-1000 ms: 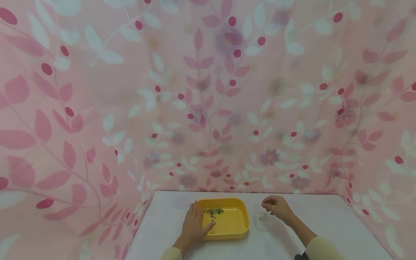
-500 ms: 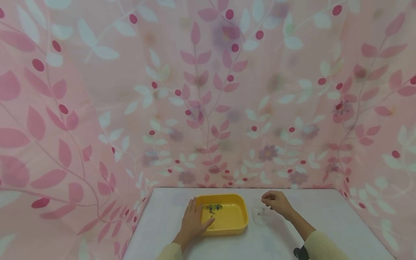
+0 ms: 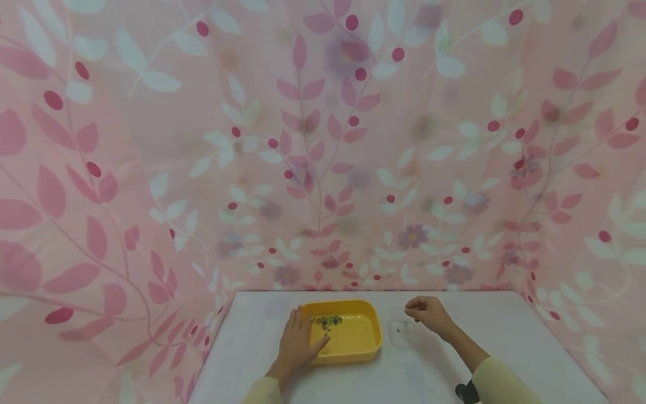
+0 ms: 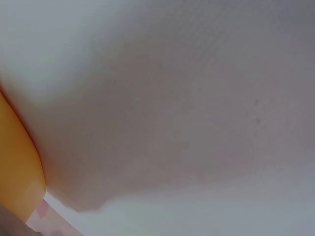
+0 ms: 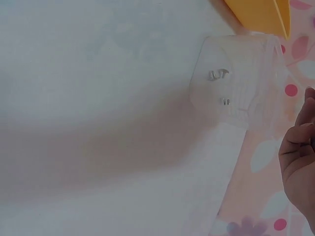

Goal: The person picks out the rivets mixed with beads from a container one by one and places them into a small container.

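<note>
Left hand rests spread on left side of yellow tray, w/ marbles far left inside, & right hand, curled (can't tell if pinching anything), hangs nr clear box.

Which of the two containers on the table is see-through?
The clear box, right of the yellow tray in the head view; its plastic is colourless, while the tray is solid yellow.

Behind a pale table top hangs a pink drape, apparently fabric, printed with white and pink leaves, dark-pink dots and blurry purple flowers, spreading also along the table's left and right sides.
</note>
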